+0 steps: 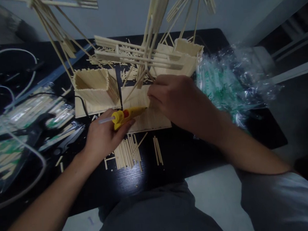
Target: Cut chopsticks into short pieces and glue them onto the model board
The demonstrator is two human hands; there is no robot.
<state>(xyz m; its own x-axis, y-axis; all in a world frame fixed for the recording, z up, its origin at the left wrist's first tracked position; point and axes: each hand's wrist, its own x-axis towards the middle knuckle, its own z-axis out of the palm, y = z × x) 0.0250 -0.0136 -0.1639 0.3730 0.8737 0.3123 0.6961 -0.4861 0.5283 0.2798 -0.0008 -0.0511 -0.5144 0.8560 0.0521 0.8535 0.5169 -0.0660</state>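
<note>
My left hand [102, 135] is wrapped round a yellow hot glue gun [128, 113], a clear glue stick poking from its rear. The gun's nozzle points right, over a flat panel of wooden sticks [134, 95] lying on the table. My right hand [172, 92] is closed in a pinch above this panel, just right of the nozzle; what its fingertips hold is hidden. Directly behind them rises a stick windmill frame [145, 57] with crossed blades, its thin legs coming down at the panel. Whether the right fingers touch a leg, I cannot tell.
A stick-walled box [91, 81] on a panel stands left, another [189, 48] back right. Loose sticks [126, 153] lie in front. Plastic-wrapped stick packets [219, 81] are at right. A white cable [18, 140] and black-handled tool [29, 146] lie left.
</note>
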